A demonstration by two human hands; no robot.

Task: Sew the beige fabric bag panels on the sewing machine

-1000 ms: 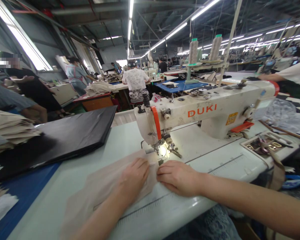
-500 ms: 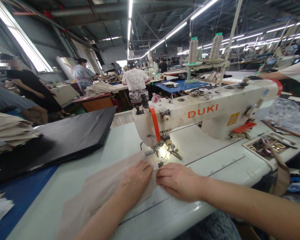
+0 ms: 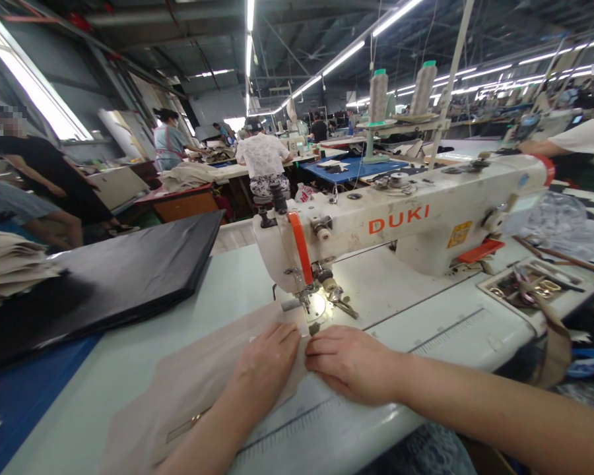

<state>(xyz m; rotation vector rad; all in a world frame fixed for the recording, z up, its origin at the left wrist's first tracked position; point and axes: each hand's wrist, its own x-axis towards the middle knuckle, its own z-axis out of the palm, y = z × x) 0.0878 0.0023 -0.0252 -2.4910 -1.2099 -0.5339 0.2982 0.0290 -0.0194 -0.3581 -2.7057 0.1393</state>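
Pale beige fabric [image 3: 205, 369] beside the needle of a white sewing machine [image 3: 351, 227]

A person's bare forearms reach in from the bottom and right, towards a pale green surface [image 3: 237, 270]. The fabric lies flat on it, left of and in front of the machine, its far end close to the lit needle plate [image 3: 317, 307]. The left hand [image 3: 273, 356] rests palm down on the fabric, fingers bent and close together. The right hand [image 3: 349, 361] is loosely curled, its fingertips at the fabric's right edge; whether either hand pinches the cloth cannot be told. A small gold-toned metal piece [image 3: 195, 419] shows on the fabric beside the left forearm.

The machine carries orange "DUKI" lettering. To its right, a tray [image 3: 485, 285] holds small metal parts. Folded black material [image 3: 148, 264] lies at left, with stacked beige cloth [image 3: 10, 264] on it. Beyond the machine stand two grey thread cones [image 3: 379, 97], and a person in a white patterned top [image 3: 262, 155] sits facing away.
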